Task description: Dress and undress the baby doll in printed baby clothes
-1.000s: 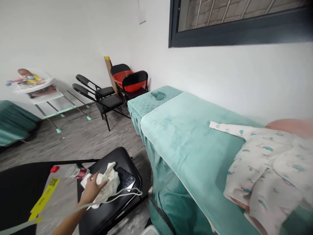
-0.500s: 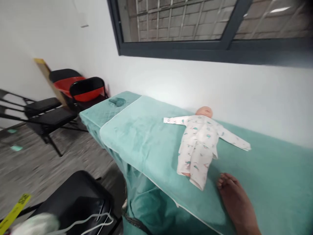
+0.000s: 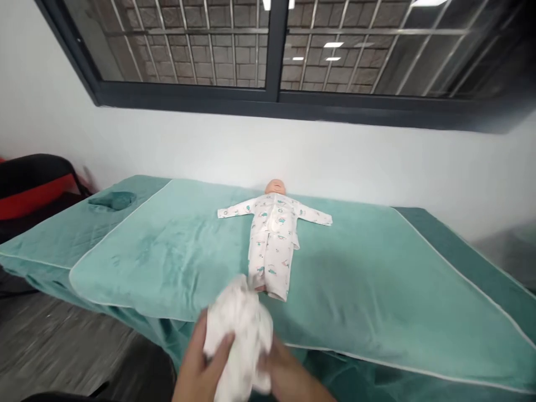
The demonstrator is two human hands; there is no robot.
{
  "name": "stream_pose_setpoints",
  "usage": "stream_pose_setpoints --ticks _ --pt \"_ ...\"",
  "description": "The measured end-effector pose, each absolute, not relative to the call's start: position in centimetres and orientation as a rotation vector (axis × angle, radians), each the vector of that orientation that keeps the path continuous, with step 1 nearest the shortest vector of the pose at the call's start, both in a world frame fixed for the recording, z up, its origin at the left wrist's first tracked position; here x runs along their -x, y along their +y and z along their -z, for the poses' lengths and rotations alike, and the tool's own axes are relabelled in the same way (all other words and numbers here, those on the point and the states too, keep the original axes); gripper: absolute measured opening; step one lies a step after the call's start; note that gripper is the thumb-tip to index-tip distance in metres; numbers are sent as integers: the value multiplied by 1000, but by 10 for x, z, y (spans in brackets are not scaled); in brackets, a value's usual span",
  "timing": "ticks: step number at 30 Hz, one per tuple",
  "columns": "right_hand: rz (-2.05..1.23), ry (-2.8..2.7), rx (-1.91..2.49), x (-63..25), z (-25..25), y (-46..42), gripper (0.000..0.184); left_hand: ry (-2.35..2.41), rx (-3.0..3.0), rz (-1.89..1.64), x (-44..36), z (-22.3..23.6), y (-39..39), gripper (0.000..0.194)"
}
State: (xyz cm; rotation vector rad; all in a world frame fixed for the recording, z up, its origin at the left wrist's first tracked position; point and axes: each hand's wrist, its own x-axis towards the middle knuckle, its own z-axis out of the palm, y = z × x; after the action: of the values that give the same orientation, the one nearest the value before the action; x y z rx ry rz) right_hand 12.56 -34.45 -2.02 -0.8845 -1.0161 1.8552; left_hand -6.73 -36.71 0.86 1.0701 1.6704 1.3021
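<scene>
My left hand (image 3: pixel 203 360) is closed on a bunched white cloth (image 3: pixel 239 324), its thumb lying across the front. On the other side my right hand (image 3: pixel 282 368) grips the same cloth; its fingers are blurred and partly hidden. The crumpled bundle is held up in front of the bed's near edge, and its exact kind cannot be made out. Beyond it lies a baby doll (image 3: pixel 275 186) on its back, arms spread, head toward the wall. It wears a white printed top (image 3: pixel 274 215) and matching trousers (image 3: pixel 270 262).
A green padded bed (image 3: pixel 355 279) runs along the white wall, with a face hole (image 3: pixel 113 201) at its left end. Above it is a dark-framed window (image 3: pixel 272 97) with bars. A black and red chair (image 3: pixel 37 184) stands at the left.
The view has swung right and now faces the bed squarely. My right hand has moved from over the bed to the white cloth, which both hands now hold in front of me.
</scene>
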Motion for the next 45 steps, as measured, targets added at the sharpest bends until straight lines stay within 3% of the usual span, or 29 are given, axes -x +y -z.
stream_pose_setpoints --ticks 4,8,13,19,23,27,31,34,38,42,45 --pt "-1586 -833 836 -118 -5 -302 70 1452 -1023 -1270 28 -25 -305 56" --pt "-1396 -1023 797 -141 -37 -255 66 1300 -939 -1221 3 -30 -269 51" --pt "-1099 -1154 990 -244 -65 -238 60 1202 -1015 -1143 12 -17 -256 70" --pt "-621 -1209 1484 -373 -32 -263 65 1392 -1209 -1227 31 8 -230 48" --pt "-486 -1526 1850 -382 5 -266 81 1431 -1383 -1213 22 18 -207 39" --pt "-335 -1600 2021 -383 -15 -287 101 1433 -1534 -1225 32 24 -179 37" --pt "52 -1289 2097 -357 -45 -294 58 1428 -1577 -1280 37 13 -125 39" --pt "-75 -1398 1795 -299 -44 -239 31 1334 -1669 -1326 14 -7 -66 34" --pt "-319 -1597 1494 -208 -40 -99 21 1264 -1898 -1296 -25 -24 11 32" --pt "-294 -1713 1776 -157 -41 19 24 1297 -1988 -1238 -34 -11 50 40" --pt "-327 -1729 1808 -153 -29 55 29 1340 -2052 -1148 -27 1 56 45"
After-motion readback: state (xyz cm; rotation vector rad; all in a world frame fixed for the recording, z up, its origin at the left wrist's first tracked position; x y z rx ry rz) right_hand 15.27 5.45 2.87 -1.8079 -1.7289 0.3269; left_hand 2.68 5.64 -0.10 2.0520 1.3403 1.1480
